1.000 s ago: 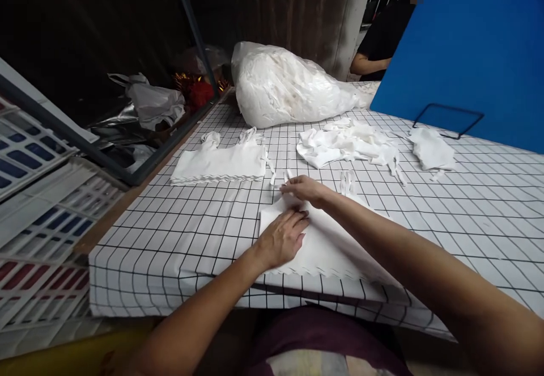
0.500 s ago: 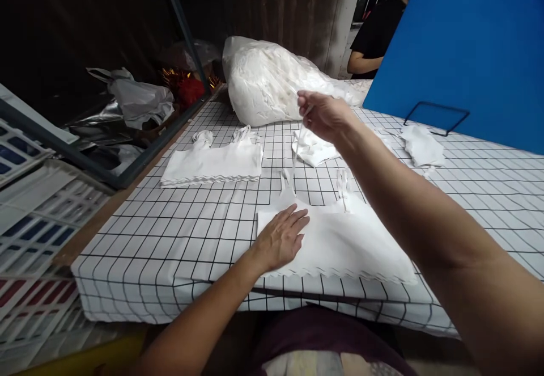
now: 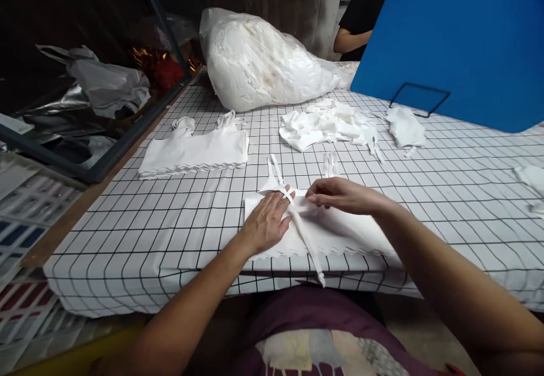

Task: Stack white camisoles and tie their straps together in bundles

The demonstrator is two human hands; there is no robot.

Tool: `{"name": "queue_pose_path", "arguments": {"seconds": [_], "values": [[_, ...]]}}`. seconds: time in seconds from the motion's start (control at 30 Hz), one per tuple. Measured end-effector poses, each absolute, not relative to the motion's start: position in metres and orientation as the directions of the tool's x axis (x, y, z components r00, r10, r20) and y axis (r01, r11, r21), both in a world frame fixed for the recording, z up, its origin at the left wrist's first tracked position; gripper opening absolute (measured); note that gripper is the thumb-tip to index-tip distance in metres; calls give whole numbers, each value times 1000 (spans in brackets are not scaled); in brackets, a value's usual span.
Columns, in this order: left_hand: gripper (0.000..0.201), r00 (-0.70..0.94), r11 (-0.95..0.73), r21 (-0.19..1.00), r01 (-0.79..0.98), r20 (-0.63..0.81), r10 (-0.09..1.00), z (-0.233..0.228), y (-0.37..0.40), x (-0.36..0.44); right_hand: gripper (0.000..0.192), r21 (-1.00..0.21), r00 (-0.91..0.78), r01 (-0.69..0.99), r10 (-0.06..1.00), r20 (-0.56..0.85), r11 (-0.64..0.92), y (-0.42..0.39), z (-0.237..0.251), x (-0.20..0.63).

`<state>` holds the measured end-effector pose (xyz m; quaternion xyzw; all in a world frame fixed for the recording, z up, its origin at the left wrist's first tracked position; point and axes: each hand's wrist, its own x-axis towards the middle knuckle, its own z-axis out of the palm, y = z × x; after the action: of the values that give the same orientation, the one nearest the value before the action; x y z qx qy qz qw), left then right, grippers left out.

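A white strappy camisole top (image 3: 352,234) with a wavy hem lies at the table's front edge, seemingly on others like it. My left hand (image 3: 267,220) rests flat on its left side, fingers apart. A thin white strap (image 3: 304,234) runs from the shoulder loop over those fingers, its loose end hanging past the hem. Close by, my right hand (image 3: 334,194) is closed in a pinch over the neckline, apparently on a white part of the strap; the fingers partly hide it. The second shoulder strap (image 3: 330,165) stands up behind the right hand.
A stack of folded white tops (image 3: 193,152) lies to the left. Behind are crumpled white garments (image 3: 327,123) and a bulging clear plastic bag (image 3: 263,61). A blue panel (image 3: 459,36) stands at the right. A person's arm (image 3: 352,41) shows beyond it.
My right hand has come down from high above the table to the neckline beside my left hand. The strap, earlier pulled up taut, now lies across my left fingers. The view has shifted slightly.
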<state>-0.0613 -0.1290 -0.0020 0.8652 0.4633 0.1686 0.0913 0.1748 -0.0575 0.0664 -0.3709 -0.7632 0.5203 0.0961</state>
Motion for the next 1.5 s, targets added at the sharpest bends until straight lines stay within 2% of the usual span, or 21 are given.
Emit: {"name": "queue_pose_path", "arguments": {"seconds": [0.13, 0.23, 0.3, 0.47, 0.53, 0.67, 0.77, 0.87, 0.97, 1.03, 1.07, 1.17, 1.23, 1.37, 1.5], "values": [[60, 510, -538, 370, 757, 181, 841, 2, -128, -62, 36, -885, -698, 455, 657, -283, 102, -60, 32, 142], [64, 501, -524, 412, 745, 172, 848, 3, -128, -64, 45, -910, -737, 410, 611, -288, 67, -70, 32, 136], [64, 491, -512, 437, 739, 171, 854, 4, -128, -65, 40, -927, -816, 370, 500, -290, 65, -80, 43, 144], [66, 480, -506, 466, 726, 185, 858, 2, -127, -66, 31, -951, -953, 300, 56, -296, 80, -107, 74, 184], [67, 481, -510, 466, 723, 191, 856, 2, -126, -66, 33, -963, -965, 259, -16, -261, 78, -114, 82, 196], [69, 462, -494, 481, 724, 192, 866, 2, -126, -65, 34, -976, -980, 194, -31, -198, 96, -113, 91, 207], [72, 428, -452, 512, 730, 173, 887, 3, -126, -65, 24, -988, -992, 124, -22, -127, 96, -102, 99, 206], [73, 409, -433, 533, 727, 170, 897, 4, -127, -65, 18, -997, -1000, -26, -2, 26, 66, -88, 108, 200], [73, 405, -442, 541, 716, 193, 894, 3, -128, -67, 16, -977, -981, -189, 22, 193, 103, -70, 115, 193], [74, 409, -451, 549, 704, 206, 889, 1, -127, -68, 13, -956, -957, -249, 113, 268, 156, -55, 117, 187], [75, 410, -455, 556, 696, 213, 887, 1, -127, -69, 13, -950, -937, -253, 200, 287, 182, -48, 117, 183], [83, 403, -449, 586, 674, 217, 889, 2, -125, -69, 17, -967, -827, -127, 515, 225, 220, -25, 105, 166], [88, 393, -433, 612, 662, 208, 895, 5, -124, -68, 25, -981, -744, -55, 647, 163, 184, -14, 87, 151], [88, 362, -375, 636, 675, 157, 919, 8, -125, -68, 29, -998, -724, -44, 687, 59, 40, -3, 39, 123], [78, 337, -373, 669, 643, 190, 922, 10, -124, -70, 28, -1000, -730, -23, 683, 17, 0, -3, 12, 115]]}}
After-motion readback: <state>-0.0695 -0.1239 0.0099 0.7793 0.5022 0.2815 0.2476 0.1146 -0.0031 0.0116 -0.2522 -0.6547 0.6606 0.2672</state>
